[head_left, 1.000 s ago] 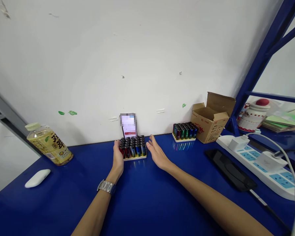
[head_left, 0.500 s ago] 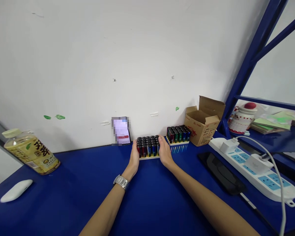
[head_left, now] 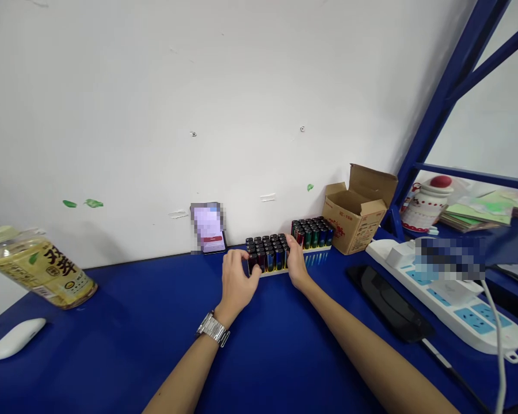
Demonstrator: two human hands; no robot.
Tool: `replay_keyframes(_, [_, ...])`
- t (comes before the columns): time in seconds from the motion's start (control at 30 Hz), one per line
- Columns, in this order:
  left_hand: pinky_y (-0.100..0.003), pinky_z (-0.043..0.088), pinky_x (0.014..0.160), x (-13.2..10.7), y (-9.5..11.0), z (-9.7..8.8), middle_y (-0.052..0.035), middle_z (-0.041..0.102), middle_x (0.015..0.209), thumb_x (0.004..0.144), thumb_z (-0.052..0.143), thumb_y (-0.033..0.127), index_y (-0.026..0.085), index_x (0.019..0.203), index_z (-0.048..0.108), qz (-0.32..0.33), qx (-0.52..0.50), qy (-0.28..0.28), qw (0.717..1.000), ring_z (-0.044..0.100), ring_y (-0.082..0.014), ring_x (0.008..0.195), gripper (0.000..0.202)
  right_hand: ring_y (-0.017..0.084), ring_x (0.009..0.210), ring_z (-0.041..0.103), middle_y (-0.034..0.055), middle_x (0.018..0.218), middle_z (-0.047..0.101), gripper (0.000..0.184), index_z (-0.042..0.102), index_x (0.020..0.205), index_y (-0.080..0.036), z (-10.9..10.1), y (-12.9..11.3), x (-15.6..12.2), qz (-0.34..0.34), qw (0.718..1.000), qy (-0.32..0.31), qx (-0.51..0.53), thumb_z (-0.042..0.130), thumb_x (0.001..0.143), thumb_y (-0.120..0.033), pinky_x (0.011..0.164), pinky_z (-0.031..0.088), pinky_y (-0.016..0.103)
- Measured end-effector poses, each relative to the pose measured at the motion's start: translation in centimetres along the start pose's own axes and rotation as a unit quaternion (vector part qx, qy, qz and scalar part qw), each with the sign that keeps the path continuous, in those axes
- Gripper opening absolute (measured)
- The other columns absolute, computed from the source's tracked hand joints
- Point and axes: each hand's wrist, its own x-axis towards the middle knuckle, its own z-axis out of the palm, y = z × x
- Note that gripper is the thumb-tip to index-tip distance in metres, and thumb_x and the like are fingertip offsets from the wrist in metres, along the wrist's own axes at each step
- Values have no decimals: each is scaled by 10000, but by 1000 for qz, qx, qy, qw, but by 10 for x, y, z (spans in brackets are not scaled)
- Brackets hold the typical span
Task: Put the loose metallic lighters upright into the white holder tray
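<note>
Black-topped batteries [head_left: 270, 261], dark red to blue, stood in a pale rack [head_left: 276, 273] on the tabletop [head_left: 121, 345], at six o'clock from mid-view. The left hand [head_left: 236, 279] curled at its near-left corner, thumb and fingers parted; the right hand [head_left: 297, 263] lay flattened along its side. At nine o'clock, bold Chinese characters marked a bottle [head_left: 47, 271].

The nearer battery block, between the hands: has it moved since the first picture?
Yes, to the right. The nearer battery block stood left of the right-hand white wall mark a second ago; now it stands beneath it.
</note>
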Motion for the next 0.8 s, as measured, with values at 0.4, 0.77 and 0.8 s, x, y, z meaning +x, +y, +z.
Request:
replay_keyframes(0.4, [-281, 415, 584, 2, 7, -3, 5, 548, 723, 791, 502, 262, 217, 861, 456, -71, 47, 24, 996, 536, -156, 607, 95, 246, 1042, 562, 61, 999, 676, 461, 632, 1108, -192, 1, -6, 0, 19, 1000, 8, 8, 327, 896, -466, 877, 444, 341])
replay_keyframes(0.77, [-251, 386, 523, 32, -9, -28, 5, 591, 579, 800, 482, 381, 210, 648, 507, -173, 86, -65, 979, 530, -147, 514, 230, 249, 1100, 541, 75, 1122, 644, 432, 624, 1069, -177, 0, -15, -1, 63, 998, 1, 15, 352, 880, -454, 935, 416, 347])
replay_keyframes(0.8, [-250, 370, 497, 36, -13, -33, 7, 577, 536, 784, 496, 371, 212, 610, 504, -192, 116, -140, 964, 521, -149, 479, 235, 249, 1110, 537, 74, 1132, 642, 431, 623, 1077, -180, 1, -14, -1, 66, 998, 5, 15, 359, 878, -457, 939, 415, 346])
